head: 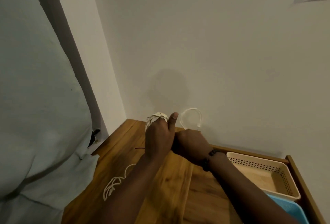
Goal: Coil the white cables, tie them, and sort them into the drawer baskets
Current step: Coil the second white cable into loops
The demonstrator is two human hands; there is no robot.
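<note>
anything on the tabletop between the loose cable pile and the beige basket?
Head view: only the person's forearms cross above it. The wood tabletop between the loose cable pile and the beige basket looks bare where visible.

The cable (191,118) is white, as are the coil (157,116) wound on the left hand and the loose cable (111,186) on the worktop (171,188), which is brown wood with darker grain streaks. One basket (284,184) is beige with rows of small dark holes; the other (291,209) is light blue. The bracelet (209,159) is black. The wall (214,45) is plain off-white.
</note>
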